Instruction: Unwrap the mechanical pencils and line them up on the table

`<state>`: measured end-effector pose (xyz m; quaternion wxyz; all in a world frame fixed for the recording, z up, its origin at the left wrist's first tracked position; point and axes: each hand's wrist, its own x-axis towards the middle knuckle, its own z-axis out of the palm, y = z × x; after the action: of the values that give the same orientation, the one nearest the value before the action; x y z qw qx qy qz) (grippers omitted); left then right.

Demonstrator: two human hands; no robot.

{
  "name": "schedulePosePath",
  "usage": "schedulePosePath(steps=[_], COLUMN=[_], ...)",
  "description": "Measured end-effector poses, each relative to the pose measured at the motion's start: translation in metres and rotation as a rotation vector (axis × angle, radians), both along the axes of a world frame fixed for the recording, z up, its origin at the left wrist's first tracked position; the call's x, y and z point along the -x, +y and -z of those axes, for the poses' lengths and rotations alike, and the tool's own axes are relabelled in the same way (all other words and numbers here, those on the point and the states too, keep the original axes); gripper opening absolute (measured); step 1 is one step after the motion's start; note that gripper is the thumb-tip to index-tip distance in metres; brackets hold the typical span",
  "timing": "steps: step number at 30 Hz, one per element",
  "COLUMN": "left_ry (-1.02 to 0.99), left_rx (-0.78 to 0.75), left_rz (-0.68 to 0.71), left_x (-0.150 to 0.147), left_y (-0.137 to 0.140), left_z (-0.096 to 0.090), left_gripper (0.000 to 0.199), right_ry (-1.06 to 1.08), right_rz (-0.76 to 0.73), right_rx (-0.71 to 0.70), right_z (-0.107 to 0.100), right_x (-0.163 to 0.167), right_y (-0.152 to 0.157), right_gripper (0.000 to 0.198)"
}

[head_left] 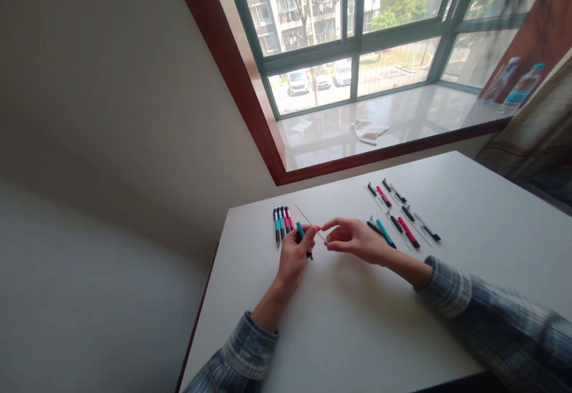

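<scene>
My left hand [292, 257] is closed around a teal and black pen barrel [300, 230]. A thin pen refill [305, 216] slants across its thumb and fingertips, one end pointing up and away to the left. At the refill's near end are the fingertips of my right hand [357, 242], thumb and a finger pinched there, index finger arched above. Any small part between those fingertips is too small to make out. Just beyond my left hand several whole pens [281, 221], teal and pink, lie side by side.
On the white table [357, 327], loose pen parts lie in groups at the right: a teal barrel [386, 233], a pink barrel [408, 232], black grips [396, 224] and thin refills. Behind are a windowsill with a cloth [370, 131] and a plastic bottle [524, 88].
</scene>
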<state>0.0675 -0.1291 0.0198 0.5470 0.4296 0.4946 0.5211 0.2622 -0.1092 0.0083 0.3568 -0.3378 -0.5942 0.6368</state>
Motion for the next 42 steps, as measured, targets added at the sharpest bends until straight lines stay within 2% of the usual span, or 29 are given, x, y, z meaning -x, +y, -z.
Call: schedulePosePath(steps=[19, 31, 36, 42], left_ry=[0.046, 0.246, 0.253, 0.24], left_rx=[0.003, -0.024, -0.033, -0.012], left_rz=[0.041, 0.215, 0.223, 0.21], left_x=[0.0, -0.001, 0.0, 0.001], left_y=[0.0, -0.004, -0.004, -0.005], left_z=[0.0, -0.012, -0.009, -0.005], left_gripper=[0.041, 0.041, 0.041, 0.046], right_ry=[-0.007, 0.068, 0.092, 0.051], right_rz=[-0.007, 0.011, 0.031, 0.064], right_rx=[0.004, 0.091, 0.079, 0.05], right_z=[-0.001, 0.0, 0.001, 0.003], right_x=[-0.001, -0.001, -0.001, -0.004], right_y=[0.0, 0.0, 0.0, 0.002], right_gripper=[0.043, 0.05, 0.042, 0.042])
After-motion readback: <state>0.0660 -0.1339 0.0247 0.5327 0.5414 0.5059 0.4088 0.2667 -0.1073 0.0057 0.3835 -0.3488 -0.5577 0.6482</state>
